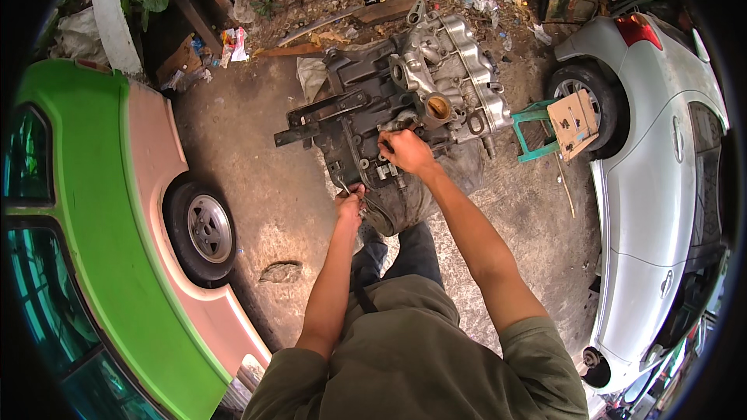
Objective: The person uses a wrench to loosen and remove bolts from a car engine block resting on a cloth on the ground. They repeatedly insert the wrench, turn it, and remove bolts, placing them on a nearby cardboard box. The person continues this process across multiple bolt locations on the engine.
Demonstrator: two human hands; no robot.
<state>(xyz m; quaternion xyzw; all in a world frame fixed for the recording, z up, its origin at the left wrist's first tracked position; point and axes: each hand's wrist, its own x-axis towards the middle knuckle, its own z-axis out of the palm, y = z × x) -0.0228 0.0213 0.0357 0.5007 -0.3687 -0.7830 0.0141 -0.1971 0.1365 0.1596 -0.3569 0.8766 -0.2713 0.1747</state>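
Grimy engine (415, 93) before me, between a green car (93, 187) and a silver car (642, 194), left hand (350, 200) pinching a slim metal tool (342, 183) at the engine's near edge, right hand (406, 152) curled over its middle, holding what I cannot tell.

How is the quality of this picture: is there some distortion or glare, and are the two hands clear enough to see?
Head view: strong fisheye bending, the green-and-pink vehicle and the silver car bowing near the black rim; head view: pale sheen on the silver car; head view: left hand and right hand have readable outlines, but details at the fingertips are too small to judge.
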